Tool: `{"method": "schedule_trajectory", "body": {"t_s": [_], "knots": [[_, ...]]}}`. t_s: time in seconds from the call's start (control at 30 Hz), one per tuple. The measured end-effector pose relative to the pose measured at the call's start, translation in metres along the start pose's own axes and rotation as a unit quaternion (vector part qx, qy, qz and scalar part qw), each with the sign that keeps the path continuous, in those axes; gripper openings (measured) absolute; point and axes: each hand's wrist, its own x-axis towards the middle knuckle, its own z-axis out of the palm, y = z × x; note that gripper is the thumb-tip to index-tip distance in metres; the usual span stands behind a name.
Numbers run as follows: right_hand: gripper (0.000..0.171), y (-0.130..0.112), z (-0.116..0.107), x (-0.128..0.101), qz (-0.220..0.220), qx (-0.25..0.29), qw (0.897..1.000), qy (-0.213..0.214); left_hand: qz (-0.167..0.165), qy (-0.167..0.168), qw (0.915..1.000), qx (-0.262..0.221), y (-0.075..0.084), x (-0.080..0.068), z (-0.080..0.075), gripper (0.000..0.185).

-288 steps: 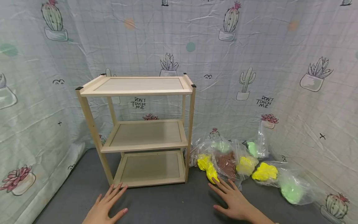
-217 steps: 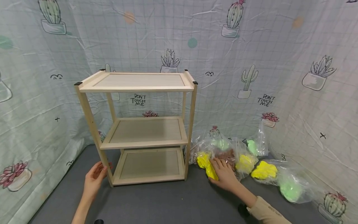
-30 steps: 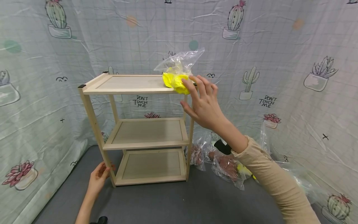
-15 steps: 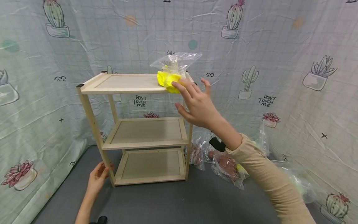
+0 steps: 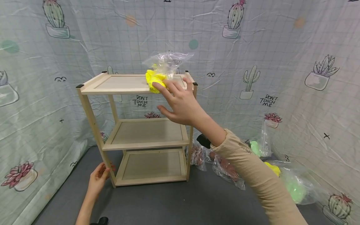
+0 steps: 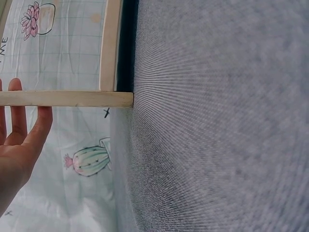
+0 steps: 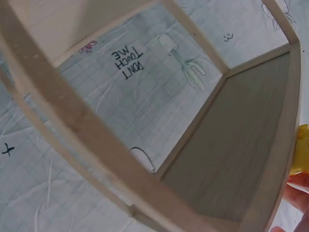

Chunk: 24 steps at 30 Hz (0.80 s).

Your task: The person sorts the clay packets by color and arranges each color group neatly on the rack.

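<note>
A three-tier wooden shelf rack point(image 5: 146, 146) stands upright at centre left. My left hand point(image 5: 97, 178) holds its front left post low down; in the left wrist view, fingers point(image 6: 44, 121) lie on both sides of the post. On the rack's top tier is a clear plastic bag with a bright yellow, clay-like lump point(image 5: 153, 81). My right hand point(image 5: 181, 104) is against the bag's right side, fingers extended and thumb apart below the top tier's front edge. In the right wrist view the yellow lump point(image 7: 302, 150) shows at the right edge, beside the fingertips.
Right of the rack lie several clear bags: brown ones point(image 5: 228, 168), a yellow one point(image 5: 272, 168) and green ones point(image 5: 294, 189). My right sleeve hides part of them. A cactus-print sheet point(image 5: 225, 62) hangs behind and around the dark tabletop point(image 5: 163, 206).
From spread over the table, my left hand has gone to the post and my right hand has brought the yellow bag to the top tier. In the last second the bag moved left.
</note>
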Motion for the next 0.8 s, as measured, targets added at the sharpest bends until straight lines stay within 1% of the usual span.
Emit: {"method": "schedule_trajectory", "body": {"t_s": [0.2, 0.37, 0.6, 0.8], "knots": [[0.058, -0.011, 0.002, 0.015, -0.003, 0.019, 0.999, -0.026, 0.004, -0.012, 0.9999, -0.009, 0.001, 0.0, 0.001, 0.029], [0.06, -0.018, 0.006, 0.029, 0.003, 0.031, 0.997, -0.064, 0.008, -0.006, 0.9999, -0.005, 0.0, -0.001, 0.001, 0.029], [0.061, -0.029, 0.012, 0.05, 0.005, 0.025, 0.993, -0.117, 0.01, 0.001, 0.9998, -0.015, 0.0, -0.001, 0.001, 0.031], [0.063, -0.039, 0.015, 0.066, 0.004, 0.011, 0.988, -0.152, 0.012, -0.005, 0.9999, -0.006, 0.002, -0.001, 0.002, 0.03]]}}
